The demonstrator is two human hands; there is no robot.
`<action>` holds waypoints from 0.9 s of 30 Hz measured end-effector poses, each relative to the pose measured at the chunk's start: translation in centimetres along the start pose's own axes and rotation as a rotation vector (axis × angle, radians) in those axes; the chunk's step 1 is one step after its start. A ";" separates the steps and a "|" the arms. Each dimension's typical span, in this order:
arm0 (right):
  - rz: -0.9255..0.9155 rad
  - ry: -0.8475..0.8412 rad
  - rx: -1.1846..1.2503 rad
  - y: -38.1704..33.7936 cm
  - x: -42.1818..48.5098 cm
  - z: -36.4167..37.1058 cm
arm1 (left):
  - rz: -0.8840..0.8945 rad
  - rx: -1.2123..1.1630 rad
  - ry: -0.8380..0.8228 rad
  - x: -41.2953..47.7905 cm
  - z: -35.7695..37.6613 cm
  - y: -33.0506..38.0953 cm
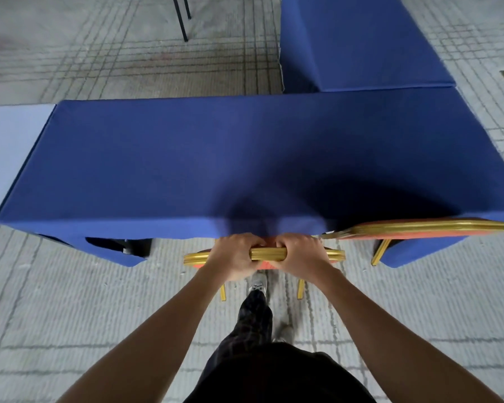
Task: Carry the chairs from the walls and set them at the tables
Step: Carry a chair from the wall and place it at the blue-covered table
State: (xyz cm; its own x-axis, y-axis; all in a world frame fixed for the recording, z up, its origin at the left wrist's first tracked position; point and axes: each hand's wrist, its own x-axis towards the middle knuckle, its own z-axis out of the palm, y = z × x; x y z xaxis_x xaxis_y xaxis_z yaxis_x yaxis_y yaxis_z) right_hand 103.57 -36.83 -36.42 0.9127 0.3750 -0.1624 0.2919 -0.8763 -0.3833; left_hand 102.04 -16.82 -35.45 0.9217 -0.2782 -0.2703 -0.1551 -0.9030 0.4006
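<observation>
3 tables: front table [245,158], long axis L–R; rear table [361,39] at its rt far corner; pale table [6,158] butting its left end. 2 chairs at near edge: second chair [419,228] tucked rt; held chair [268,253] faces table, rail parallel, open floor [70,315] behind. Left hand [233,257] & right hand [300,255] both grasp rail.

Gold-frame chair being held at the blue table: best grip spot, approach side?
On the chair, the backrest's top rail, from behind, the side away from the blue table. It is a slim horizontal bar, exposed on that side. The left hand and right hand wrap it near its middle.
</observation>
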 end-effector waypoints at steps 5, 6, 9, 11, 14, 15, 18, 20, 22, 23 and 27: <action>0.060 -0.154 0.113 -0.6 -1.1 -0.8 | -0.096 0.014 -0.208 -1.3 -1.1 1.7; 0.062 -0.201 0.124 -0.9 -1.7 -0.5 | -0.115 0.004 -0.245 -1.8 -0.8 1.6; 0.084 -0.305 0.151 -1.4 -4.5 1.3 | -0.146 -0.021 -0.305 -4.5 1.5 1.6; 0.060 -0.306 0.153 -1.2 -6.6 3.3 | -0.125 -0.024 -0.308 -6.3 3.5 1.7; 0.054 -0.283 0.149 -1.1 -8.6 4.9 | -0.117 0.005 -0.295 -8.0 5.3 2.1; 0.065 -0.282 0.160 -1.2 -9.0 5.1 | -0.126 0.003 -0.284 -8.2 5.6 2.1; 0.082 -0.294 0.163 -1.2 -8.8 4.7 | -0.156 0.002 -0.288 -8.3 5.8 2.1; 0.071 -0.294 0.141 -1.3 -9.0 4.7 | -0.157 -0.007 -0.277 -8.5 5.9 2.0; 0.065 -0.270 0.131 -1.2 -9.5 5.2 | -0.166 -0.014 -0.218 -9.1 6.6 2.2; 0.060 -0.264 0.132 -1.3 -9.7 5.3 | -0.171 -0.020 -0.179 -9.4 6.8 2.3; 0.045 -0.275 0.184 -1.8 -10.0 5.0 | -0.209 -0.036 -0.065 -9.7 7.6 2.5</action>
State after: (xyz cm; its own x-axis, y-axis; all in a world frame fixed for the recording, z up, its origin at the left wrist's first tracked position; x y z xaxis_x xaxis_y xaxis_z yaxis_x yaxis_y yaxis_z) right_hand 92.50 -37.53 -38.66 0.8048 0.4270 -0.4124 0.1740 -0.8339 -0.5238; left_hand 89.99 -18.83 -38.49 0.9076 -0.1073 -0.4060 0.0510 -0.9314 0.3603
